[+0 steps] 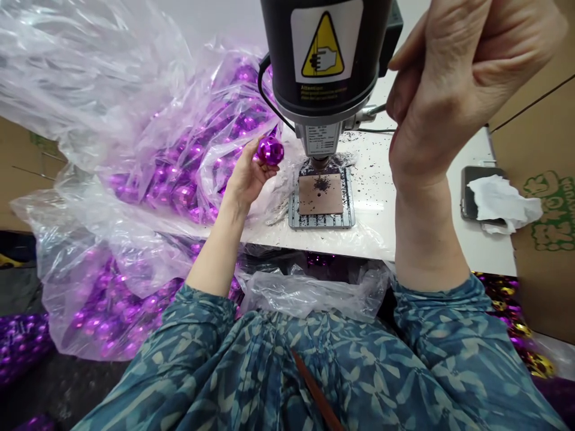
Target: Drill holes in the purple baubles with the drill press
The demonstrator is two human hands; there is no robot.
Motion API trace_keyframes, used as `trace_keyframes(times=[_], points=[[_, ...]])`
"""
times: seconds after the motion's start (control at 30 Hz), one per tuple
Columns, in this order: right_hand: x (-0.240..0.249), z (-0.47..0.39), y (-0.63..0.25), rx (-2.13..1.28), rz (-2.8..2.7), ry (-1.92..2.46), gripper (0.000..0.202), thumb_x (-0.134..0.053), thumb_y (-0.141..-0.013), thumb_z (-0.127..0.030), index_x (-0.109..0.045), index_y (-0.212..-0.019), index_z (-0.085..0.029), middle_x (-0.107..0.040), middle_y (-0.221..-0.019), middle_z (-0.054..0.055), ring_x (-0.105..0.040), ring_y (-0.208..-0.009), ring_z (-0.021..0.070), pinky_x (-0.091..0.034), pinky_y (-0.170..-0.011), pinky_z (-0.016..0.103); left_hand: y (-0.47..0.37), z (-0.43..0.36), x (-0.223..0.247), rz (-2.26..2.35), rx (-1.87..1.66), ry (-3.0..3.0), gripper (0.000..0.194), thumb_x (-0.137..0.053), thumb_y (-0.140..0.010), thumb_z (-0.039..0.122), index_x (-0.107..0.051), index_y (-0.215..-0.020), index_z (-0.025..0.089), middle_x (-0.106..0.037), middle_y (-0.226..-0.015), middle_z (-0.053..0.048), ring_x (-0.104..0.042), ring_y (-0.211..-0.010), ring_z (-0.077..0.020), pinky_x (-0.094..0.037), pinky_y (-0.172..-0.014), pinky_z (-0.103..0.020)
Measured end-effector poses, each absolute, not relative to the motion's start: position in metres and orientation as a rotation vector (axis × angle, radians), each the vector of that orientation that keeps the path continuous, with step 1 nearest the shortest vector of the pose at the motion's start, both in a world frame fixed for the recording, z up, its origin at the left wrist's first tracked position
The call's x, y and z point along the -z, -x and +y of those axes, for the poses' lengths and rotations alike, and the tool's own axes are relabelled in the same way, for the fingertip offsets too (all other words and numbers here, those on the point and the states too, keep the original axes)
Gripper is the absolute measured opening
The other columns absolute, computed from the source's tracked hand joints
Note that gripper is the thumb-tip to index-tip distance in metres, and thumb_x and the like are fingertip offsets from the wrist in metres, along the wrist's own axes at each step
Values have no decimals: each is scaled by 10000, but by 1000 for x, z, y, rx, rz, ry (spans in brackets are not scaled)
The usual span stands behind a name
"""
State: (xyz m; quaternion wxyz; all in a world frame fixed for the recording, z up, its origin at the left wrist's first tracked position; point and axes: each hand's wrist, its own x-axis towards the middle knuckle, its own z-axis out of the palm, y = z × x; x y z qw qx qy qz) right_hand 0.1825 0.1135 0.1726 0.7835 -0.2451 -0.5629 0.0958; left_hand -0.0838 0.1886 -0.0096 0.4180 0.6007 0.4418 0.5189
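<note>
A shiny purple faceted ball (271,151) is held in the fingers of my left hand (250,173), left of the drill press (321,96). My right hand (440,90) is raised at the right of the machine, fingers wrapped round the end of its metal lever (375,110). Under the drill head, a brown square board (320,203) with a small hole lies on the slotted metal base (345,222). Dark shavings (321,183) are heaped on the board and scattered around it.
Clear plastic bags (179,149) full of purple balls cover the left side. On the right of the white table (377,209) lie a dark phone (469,197) and a crumpled white tissue (503,200). A cardboard box (552,155) stands at the far right.
</note>
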Motion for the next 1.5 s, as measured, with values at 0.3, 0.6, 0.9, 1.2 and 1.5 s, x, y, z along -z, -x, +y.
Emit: trace_keyframes(times=[0.3, 0.6, 0.9, 1.2, 1.5], points=[[-173, 106, -183, -244, -1243, 603, 761, -552, -704, -912, -554, -555, -166, -534, -506, -57, -426, -468, -87, -352, -556, 101, 35, 135, 40, 961, -1078, -1445, 555, -816, -990, 706, -720, -1320, 270, -818, -1050, -67, -739, -686, -166, -639, -634, -338], [-172, 107, -182, -224, -1258, 537, 758, -560, -808, -865, -532, -562, -149, -519, -509, -53, -431, -460, -100, -334, -538, 47, 23, 138, 59, 966, -1073, -1505, 764, -889, -861, 858, -727, -1339, 284, -815, -1040, -69, -749, -707, -177, -640, -625, -334], [-171, 108, -184, -262, -1267, 518, 721, -583, -870, -790, -550, -572, -135, -554, -530, -54, -523, -509, -100, -342, -562, 8, 15, 141, 69, 997, -1054, -1618, 798, -904, -868, 821, -697, -1427, 289, -820, -1129, -96, -773, -775, -210, -675, -678, -385], [-174, 106, -182, -289, -1234, 533, 710, -592, -836, -796, -524, -549, -150, -482, -479, -73, -457, -467, -106, -283, -528, 26, -6, 132, 57, 1138, -1037, -1846, 687, -986, -896, 508, -703, -1459, 234, -831, -1176, -89, -783, -934, -235, -700, -880, -406], [-139, 103, -194, -107, -1279, 385, 284, -674, -998, -447, -864, -967, -239, -527, -563, -114, -562, -569, -137, -424, -691, -67, -8, 124, 44, 1238, -968, -1872, 635, -983, -899, 374, -712, -1457, 235, -838, -1105, -53, -757, -856, -191, -651, -781, -319]])
